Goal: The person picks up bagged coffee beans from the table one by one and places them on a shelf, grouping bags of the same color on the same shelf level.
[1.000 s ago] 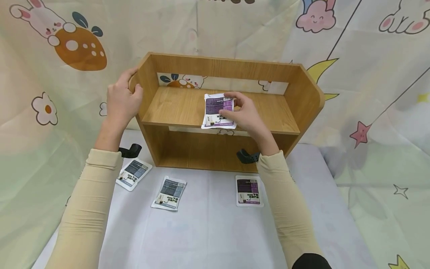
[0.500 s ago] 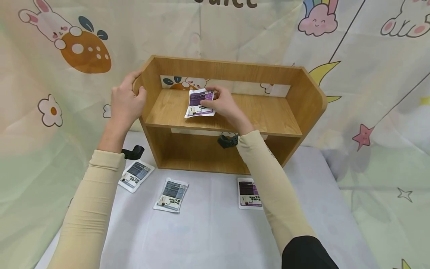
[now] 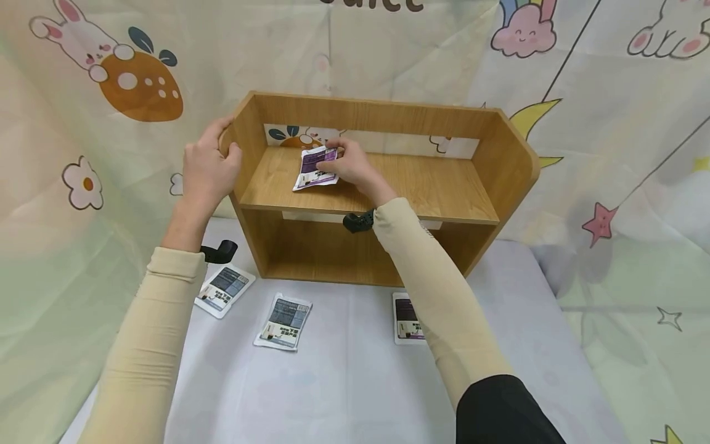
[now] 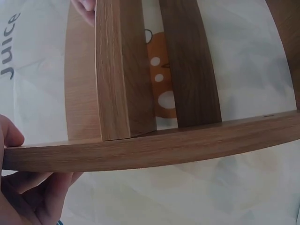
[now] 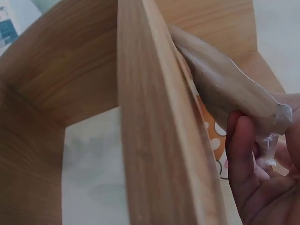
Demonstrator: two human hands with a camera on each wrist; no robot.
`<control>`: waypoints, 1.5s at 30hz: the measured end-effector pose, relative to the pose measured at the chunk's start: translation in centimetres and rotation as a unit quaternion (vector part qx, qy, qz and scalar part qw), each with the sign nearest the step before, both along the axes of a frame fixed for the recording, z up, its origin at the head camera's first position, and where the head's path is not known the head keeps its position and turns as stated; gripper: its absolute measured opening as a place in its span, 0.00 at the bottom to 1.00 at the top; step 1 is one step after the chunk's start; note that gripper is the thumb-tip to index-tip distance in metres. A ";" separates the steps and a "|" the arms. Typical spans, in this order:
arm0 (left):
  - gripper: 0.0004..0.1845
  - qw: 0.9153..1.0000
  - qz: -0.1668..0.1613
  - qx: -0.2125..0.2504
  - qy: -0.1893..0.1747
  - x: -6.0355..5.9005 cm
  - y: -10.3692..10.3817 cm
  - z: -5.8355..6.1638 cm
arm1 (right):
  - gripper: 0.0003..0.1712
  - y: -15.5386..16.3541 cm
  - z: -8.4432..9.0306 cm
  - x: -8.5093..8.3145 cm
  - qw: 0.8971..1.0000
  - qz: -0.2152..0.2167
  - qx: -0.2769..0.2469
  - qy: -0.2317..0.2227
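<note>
The right grip pinches a purple sachet on the wooden shelf; the left grip clasps the shelf's side panel at 9 o'clock.

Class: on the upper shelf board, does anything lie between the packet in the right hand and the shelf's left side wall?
Nothing visible does. The right hand pinches the purple-and-white packet over the wooden shelf unit, and the board leftward shows bare wood up to the wall gripped by the left hand.

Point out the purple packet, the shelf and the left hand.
purple packet (image 3: 314,169): head view, its printed face.
shelf (image 3: 432,185): head view, bare upper board.
left hand (image 3: 206,168): head view, back of hand.
</note>
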State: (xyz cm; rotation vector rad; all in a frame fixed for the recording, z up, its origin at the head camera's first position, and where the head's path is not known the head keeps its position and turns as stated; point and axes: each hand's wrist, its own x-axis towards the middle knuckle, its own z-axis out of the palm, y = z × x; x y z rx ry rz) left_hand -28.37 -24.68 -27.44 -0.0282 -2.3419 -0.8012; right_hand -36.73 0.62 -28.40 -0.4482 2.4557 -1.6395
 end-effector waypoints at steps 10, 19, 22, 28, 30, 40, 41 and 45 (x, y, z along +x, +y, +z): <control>0.26 1.000 -0.008 -0.010 0.004 -0.7 0.5 0.8 | 0.33 1.1 -0.2 -0.8 0.999 -0.005 0.042 0.025; 0.26 1.000 -0.014 0.005 0.007 -0.5 0.6 0.6 | 0.34 1.2 -0.2 -0.5 0.993 -0.007 0.108 0.054; 0.25 1.000 -0.017 0.000 0.006 -0.2 0.6 0.3 | 0.34 1.2 -0.3 0.0 0.989 -0.009 0.139 0.056; 0.26 1.000 -0.013 0.007 -0.002 0.2 0.5 -0.2 | 0.35 0.9 -0.6 0.7 0.980 -0.021 0.185 0.066; 0.26 1.000 -0.012 0.010 0.000 0.2 0.4 -0.2 | 0.35 0.8 -0.5 0.8 0.977 -0.025 0.196 0.077; 0.26 1.000 0.002 0.010 0.006 0.3 0.1 -0.4 | 0.34 1.4 -0.3 1.6 0.969 -0.027 0.220 0.113; 0.26 1.000 0.000 0.012 0.008 0.3 0.1 -0.5 | 0.33 1.6 -0.2 1.9 0.969 -0.030 0.217 0.115; 0.27 1.000 -0.004 0.016 0.010 0.3 0.2 -0.5 | 0.31 2.6 0.3 3.3 0.975 -0.035 0.180 0.129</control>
